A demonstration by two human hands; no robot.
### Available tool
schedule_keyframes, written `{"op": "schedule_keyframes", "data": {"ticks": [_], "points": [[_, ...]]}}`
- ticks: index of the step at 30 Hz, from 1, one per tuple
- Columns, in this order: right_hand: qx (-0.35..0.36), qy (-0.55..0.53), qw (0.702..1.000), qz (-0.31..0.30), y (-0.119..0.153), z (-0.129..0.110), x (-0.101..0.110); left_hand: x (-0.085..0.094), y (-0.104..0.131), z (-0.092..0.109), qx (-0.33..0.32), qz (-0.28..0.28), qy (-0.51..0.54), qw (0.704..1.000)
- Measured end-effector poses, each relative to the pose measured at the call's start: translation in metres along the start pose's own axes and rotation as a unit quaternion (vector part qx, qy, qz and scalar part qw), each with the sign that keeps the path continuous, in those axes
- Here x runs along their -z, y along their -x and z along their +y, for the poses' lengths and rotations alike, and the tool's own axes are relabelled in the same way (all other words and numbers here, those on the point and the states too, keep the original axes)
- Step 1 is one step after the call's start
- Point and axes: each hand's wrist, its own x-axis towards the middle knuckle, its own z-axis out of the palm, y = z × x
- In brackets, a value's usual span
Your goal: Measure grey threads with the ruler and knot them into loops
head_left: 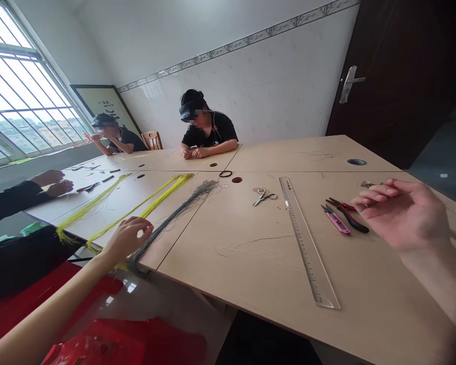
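My left hand [128, 237] is closed in a pinch, thumb and index fingertip meeting, over the lower part of the dark grey thread bundle [182, 207]. Whatever it may hold is too small to make out. On the right, my right hand [406, 208] is raised palm up with its fingers curled in towards the thumb; anything between them cannot be made out. Left of it lie red-and-black pliers [350, 215] and a pink cutter [337, 221]. A clear ruler [306, 243] and small scissors [264, 196] rest between my hands. Thin dark strands [262, 239] lie left of the ruler.
Yellow thread bundles [167, 195] cross the table's left part. A neighbour's hands [57, 183] are at the far left. Two people sit across the table [251, 284]. A tape roll [356, 162] and small metal pieces [367, 184] lie at the right; red stools stand below left.
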Motion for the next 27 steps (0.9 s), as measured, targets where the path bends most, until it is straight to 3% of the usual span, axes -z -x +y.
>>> {"op": "schedule_keyframes", "data": {"ticks": [4, 7, 13, 17, 21, 27], "points": [[-0.038, 0.015, 0.999, -0.020, 0.006, 0.011, -0.003, -0.021, -0.016, 0.011, 0.094, -0.011, -0.002, 0.995], [-0.064, 0.027, 0.997, -0.042, 0.009, 0.016, -0.003, -0.029, -0.024, 0.020, 0.110, -0.034, 0.007, 0.993], [-0.120, 0.068, 0.986, -0.095, 0.017, 0.033, -0.002, -0.021, -0.027, 0.024, 0.100, -0.055, 0.029, 0.993], [-0.143, 0.099, 0.978, -0.119, 0.027, 0.038, -0.008, -0.019, -0.019, 0.016, 0.134, -0.049, 0.001, 0.990], [-0.150, 0.120, 0.972, -0.137, 0.034, 0.034, -0.014, -0.017, -0.006, 0.005, 0.166, -0.107, -0.024, 0.980], [-0.152, 0.143, 0.965, -0.157, 0.033, 0.039, -0.011, -0.004, 0.006, 0.002, 0.130, -0.153, -0.001, 0.980]]}}
